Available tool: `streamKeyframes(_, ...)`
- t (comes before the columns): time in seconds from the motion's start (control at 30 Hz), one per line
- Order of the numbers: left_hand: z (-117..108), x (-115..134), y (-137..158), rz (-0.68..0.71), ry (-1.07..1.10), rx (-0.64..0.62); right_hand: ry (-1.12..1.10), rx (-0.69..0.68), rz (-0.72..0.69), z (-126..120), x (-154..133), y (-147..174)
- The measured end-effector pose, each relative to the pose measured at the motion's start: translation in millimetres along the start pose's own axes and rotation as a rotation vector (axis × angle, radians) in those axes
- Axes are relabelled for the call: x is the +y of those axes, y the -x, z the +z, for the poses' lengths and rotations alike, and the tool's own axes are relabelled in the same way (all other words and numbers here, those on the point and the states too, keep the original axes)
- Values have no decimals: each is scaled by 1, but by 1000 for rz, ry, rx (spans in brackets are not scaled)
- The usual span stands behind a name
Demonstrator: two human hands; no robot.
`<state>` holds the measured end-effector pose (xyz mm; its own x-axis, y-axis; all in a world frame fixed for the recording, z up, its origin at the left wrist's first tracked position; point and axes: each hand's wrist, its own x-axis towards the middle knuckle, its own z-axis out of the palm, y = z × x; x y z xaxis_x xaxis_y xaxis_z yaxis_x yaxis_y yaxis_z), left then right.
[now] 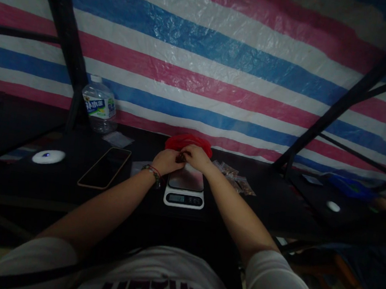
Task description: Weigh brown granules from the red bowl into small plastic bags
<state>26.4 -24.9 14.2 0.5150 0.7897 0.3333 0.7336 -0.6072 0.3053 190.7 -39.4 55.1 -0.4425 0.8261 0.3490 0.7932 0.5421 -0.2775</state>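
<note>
**Fingertips bunched at a dark clump, over a digital scale**

Left hand, as I view it from my remote post: fingers curled narrow, with the dark clump at their tips. Right hand: fingertips bent down to the clump from the opposite side; whether they pinch it or only touch it, I cannot tell. The clump lies at the centre of the frame, between the two sets of fingertips and over the far part of the metal pan; its make-up is too dim for me to read.

For sound handling, in my judgement, the left fingers should bear the clump while the right ones do the fine work, pressing lightly so that no bits scatter. I would hold both wrists clear of the pan, since a leaning hand could upset the reading on the display, whose digits I cannot make out.

Outward from the grip: a red bag sits just behind the hands; small filled packets lie right of centre, near the right forearm. Left of centre are a phone and, above it, a clear bag; a bottle stands farther up and left.
</note>
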Motion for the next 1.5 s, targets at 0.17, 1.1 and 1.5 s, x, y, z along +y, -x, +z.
streamKeyframes(0.17,-1,2,1,15,-19,-7,-52,24,10,1,6,0)
streamKeyframes(1.1,0,3,3,268,143,-32,-228,387,56,8,16,44)
streamKeyframes(1.5,10,-7,2,256,190,-20,-208,449,178,-7,20,91)
